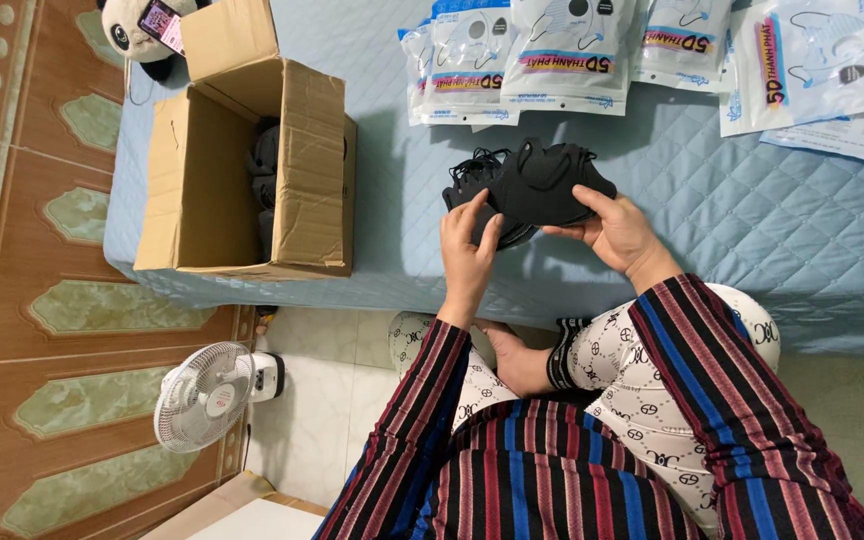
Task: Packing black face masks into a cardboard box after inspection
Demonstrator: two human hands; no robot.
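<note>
Striped sleeves nearest. Left hand [468,250] and right hand [615,232] both closed around stack of black masks [532,188], held just above near edge of blue quilted bed [712,200]. Bare quilt beyond. Open cardboard box [252,170] at left edge; packaged mask packs [562,50] farthest.

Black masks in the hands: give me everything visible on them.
The black masks are a small stack of soft, cloth-like face masks with thin ear loops bunched at the left end. They are held just above the blue quilted bed cover. The left hand pinches the left lower edge; the right hand grips the right side from beneath. How many there are cannot be told.
</note>
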